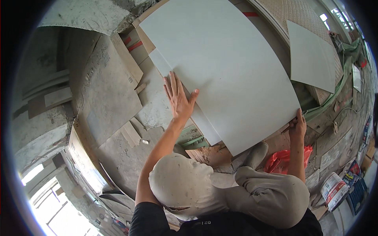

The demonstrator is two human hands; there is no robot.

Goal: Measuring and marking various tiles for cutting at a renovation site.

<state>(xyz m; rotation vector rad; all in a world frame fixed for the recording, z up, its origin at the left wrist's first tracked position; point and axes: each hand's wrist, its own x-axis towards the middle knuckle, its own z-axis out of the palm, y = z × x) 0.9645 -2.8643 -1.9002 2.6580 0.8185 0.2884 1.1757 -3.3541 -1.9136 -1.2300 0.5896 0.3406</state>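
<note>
A large pale grey tile (224,63) lies in front of me, with a narrow step or strip (159,63) along its left side. My left hand (179,100) rests flat on that left side, fingers spread and pointing away from me, thumb out on the pale surface. My right hand (297,126) is at the near right corner of the tile, fingers curled round the edge, partly hidden. My bent knees in pale grey trousers (181,185) are just below the tile, and a grey shoe (254,155) shows by its near edge.
Another cut tile (311,59) leans on textured sheets at the upper right, beside green sheeting (346,67). A red plastic bag (277,159) and a white bucket (332,188) are at right. Boards and offcuts (130,131) lie on the dusty floor at left, near concrete walls (47,126).
</note>
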